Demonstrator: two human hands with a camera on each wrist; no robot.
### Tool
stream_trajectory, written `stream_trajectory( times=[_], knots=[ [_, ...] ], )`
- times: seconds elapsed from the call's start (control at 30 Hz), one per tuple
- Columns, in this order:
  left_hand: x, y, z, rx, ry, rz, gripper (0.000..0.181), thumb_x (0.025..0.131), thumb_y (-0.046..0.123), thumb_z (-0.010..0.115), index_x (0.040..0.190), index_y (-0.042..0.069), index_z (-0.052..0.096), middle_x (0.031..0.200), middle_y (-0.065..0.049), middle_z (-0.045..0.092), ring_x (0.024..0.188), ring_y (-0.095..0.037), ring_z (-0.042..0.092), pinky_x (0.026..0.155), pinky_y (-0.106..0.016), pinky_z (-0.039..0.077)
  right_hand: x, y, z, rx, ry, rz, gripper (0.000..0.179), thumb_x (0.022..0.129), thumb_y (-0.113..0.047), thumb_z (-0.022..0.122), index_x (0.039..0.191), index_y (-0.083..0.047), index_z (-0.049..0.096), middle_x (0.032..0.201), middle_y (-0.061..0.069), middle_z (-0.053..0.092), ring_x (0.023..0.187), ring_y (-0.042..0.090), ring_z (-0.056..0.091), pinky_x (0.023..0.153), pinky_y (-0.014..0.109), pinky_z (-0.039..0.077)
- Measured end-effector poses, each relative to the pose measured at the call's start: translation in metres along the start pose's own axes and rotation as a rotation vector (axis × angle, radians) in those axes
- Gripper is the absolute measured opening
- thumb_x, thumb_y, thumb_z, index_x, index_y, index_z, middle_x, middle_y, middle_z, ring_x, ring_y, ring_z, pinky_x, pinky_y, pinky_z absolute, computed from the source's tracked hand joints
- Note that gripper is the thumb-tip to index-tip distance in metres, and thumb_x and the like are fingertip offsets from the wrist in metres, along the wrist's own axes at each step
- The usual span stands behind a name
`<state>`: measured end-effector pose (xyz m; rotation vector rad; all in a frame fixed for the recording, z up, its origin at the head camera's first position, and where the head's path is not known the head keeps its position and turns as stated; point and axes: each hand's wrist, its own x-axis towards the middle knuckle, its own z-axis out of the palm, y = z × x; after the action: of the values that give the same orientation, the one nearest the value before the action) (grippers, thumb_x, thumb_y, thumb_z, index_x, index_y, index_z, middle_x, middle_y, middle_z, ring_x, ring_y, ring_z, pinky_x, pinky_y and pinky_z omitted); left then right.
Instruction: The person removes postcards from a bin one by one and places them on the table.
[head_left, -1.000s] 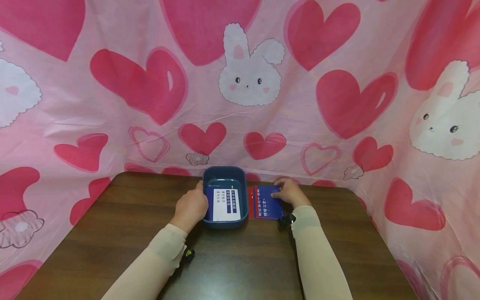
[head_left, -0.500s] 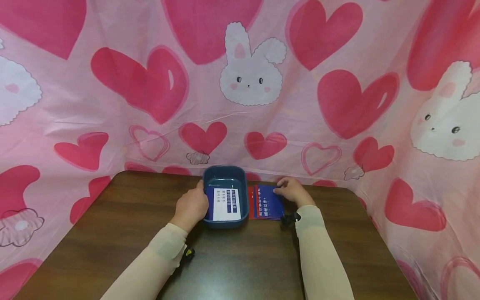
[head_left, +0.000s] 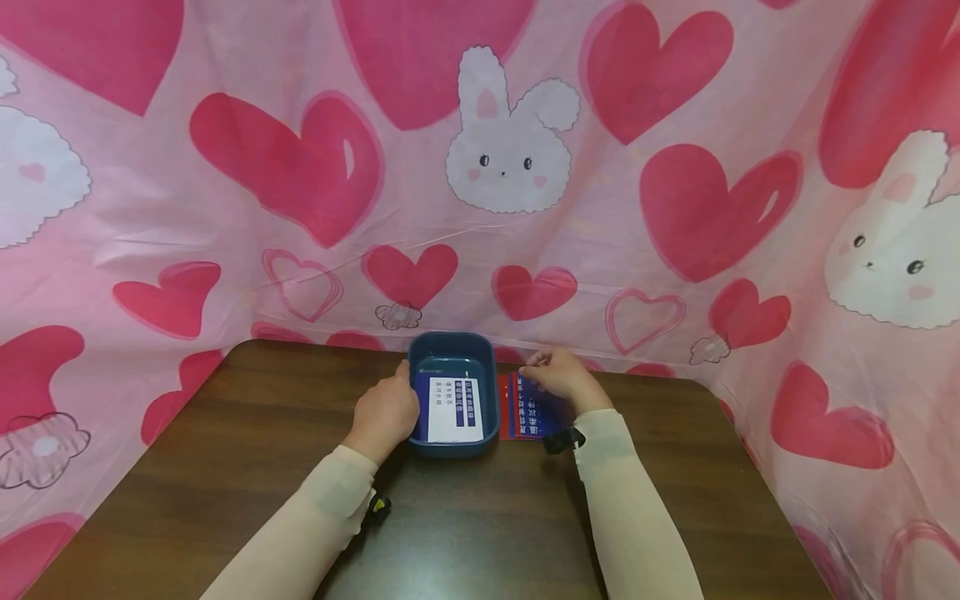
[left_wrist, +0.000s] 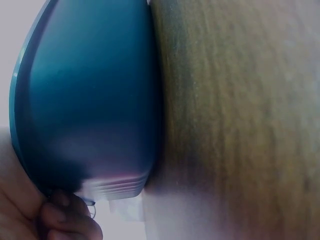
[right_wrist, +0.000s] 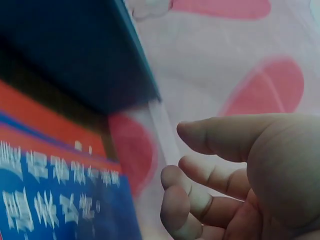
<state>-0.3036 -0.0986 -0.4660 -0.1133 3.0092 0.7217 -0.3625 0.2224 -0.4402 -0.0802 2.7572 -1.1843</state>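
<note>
A dark blue plastic box [head_left: 452, 450] stands near the table's back edge. My left hand [head_left: 385, 414] grips its left wall, with curled fingers [left_wrist: 70, 217] below the rim in the left wrist view. Inside lies a blue-and-white printed card [head_left: 459, 410]. Right of the box, overlapping blue and red cards [head_left: 531, 412] with white lettering lie on the table. My right hand [head_left: 561, 375] hovers over their far right part and covers some of it. The right wrist view shows its thumb [right_wrist: 215, 135] apart from the fingers, with nothing between them.
The brown wooden table [head_left: 480, 525] ends close behind the box and cards. A pink sheet with hearts and rabbits [head_left: 517, 158] hangs behind and at both sides. Small black devices [head_left: 564, 440] are strapped at the wrists.
My right hand first drew slightly right off the blue card, then moved left over the cards. The left hand and the box stay put, and the cards lie where they were.
</note>
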Motion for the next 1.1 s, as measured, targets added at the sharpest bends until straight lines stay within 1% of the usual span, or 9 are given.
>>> stream_trajectory(
  times=[0.13,0.33,0.5,0.63,0.77,0.87,1.0,1.03,1.1],
  knots=[
    [-0.002,0.000,-0.001,-0.003,0.001,0.008,0.072,0.115,0.031,0.057,0.177,0.003,0.033,0.155,-0.029,0.068,0.120,-0.048,0.076,0.106,-0.074,0.061,-0.006,-0.018,0.005,-0.018,-0.020,-0.062,0.025,0.103,-0.033,0.082,0.113,-0.011,0.077,0.100,0.011,0.077,0.086,0.026,0.073,0.083,0.039,0.063],
    [-0.002,-0.001,-0.001,-0.001,-0.001,0.007,0.072,0.115,0.031,0.057,0.177,0.003,0.033,0.155,-0.029,0.068,0.122,-0.048,0.076,0.107,-0.074,0.060,-0.014,-0.045,0.014,-0.034,-0.019,-0.143,0.024,0.103,-0.036,0.082,0.113,-0.015,0.076,0.091,0.007,0.072,0.087,0.024,0.069,0.078,0.036,0.059],
    [0.000,0.000,0.001,-0.001,-0.001,0.010,0.071,0.116,0.032,0.055,0.176,0.002,0.034,0.155,-0.029,0.067,0.124,-0.049,0.075,0.107,-0.076,0.059,-0.016,-0.070,0.024,-0.052,-0.063,-0.188,0.026,0.103,-0.037,0.082,0.117,-0.016,0.077,0.096,0.006,0.073,0.089,0.024,0.071,0.076,0.034,0.061],
    [0.000,-0.001,-0.001,-0.002,0.002,0.014,0.070,0.116,0.031,0.055,0.176,0.002,0.034,0.155,-0.030,0.068,0.123,-0.049,0.076,0.107,-0.075,0.060,-0.010,-0.092,0.030,-0.059,-0.117,-0.183,0.027,0.104,-0.035,0.083,0.120,-0.015,0.076,0.101,0.008,0.075,0.096,0.035,0.077,0.076,0.035,0.064],
    [-0.001,-0.001,-0.002,-0.001,-0.003,0.020,0.070,0.116,0.031,0.056,0.175,0.001,0.035,0.152,-0.030,0.069,0.120,-0.049,0.077,0.104,-0.073,0.062,0.003,-0.108,0.040,-0.108,-0.142,-0.188,0.023,0.104,-0.031,0.083,0.115,-0.012,0.078,0.105,0.016,0.081,0.103,0.043,0.081,0.077,0.037,0.067],
    [-0.002,0.000,-0.003,0.001,-0.018,0.019,0.071,0.115,0.031,0.057,0.175,0.001,0.035,0.151,-0.029,0.070,0.118,-0.048,0.077,0.102,-0.072,0.063,0.015,-0.114,0.051,-0.184,-0.152,-0.188,0.020,0.103,-0.029,0.084,0.108,-0.010,0.080,0.103,0.018,0.083,0.098,0.040,0.083,0.076,0.037,0.070],
    [-0.002,-0.001,-0.004,-0.001,-0.025,0.011,0.072,0.115,0.031,0.059,0.176,0.003,0.034,0.153,-0.028,0.069,0.116,-0.047,0.077,0.102,-0.072,0.063,0.025,-0.117,0.065,-0.254,-0.158,-0.139,0.022,0.102,-0.026,0.085,0.101,-0.004,0.080,0.092,0.016,0.081,0.091,0.038,0.082,0.077,0.044,0.072],
    [-0.002,-0.001,-0.003,-0.003,-0.025,0.011,0.072,0.115,0.031,0.058,0.176,0.003,0.034,0.153,-0.028,0.069,0.116,-0.046,0.077,0.102,-0.072,0.063,0.026,-0.118,0.068,-0.271,-0.160,-0.121,0.023,0.101,-0.025,0.086,0.101,-0.003,0.080,0.092,0.015,0.080,0.089,0.037,0.082,0.077,0.045,0.072],
    [-0.001,-0.001,-0.003,-0.007,-0.023,0.011,0.071,0.115,0.031,0.058,0.176,0.003,0.035,0.153,-0.028,0.069,0.115,-0.046,0.077,0.102,-0.071,0.063,0.028,-0.120,0.073,-0.314,-0.165,-0.079,0.028,0.099,-0.026,0.088,0.106,-0.001,0.080,0.093,0.015,0.079,0.087,0.037,0.081,0.079,0.048,0.072]
  ],
)
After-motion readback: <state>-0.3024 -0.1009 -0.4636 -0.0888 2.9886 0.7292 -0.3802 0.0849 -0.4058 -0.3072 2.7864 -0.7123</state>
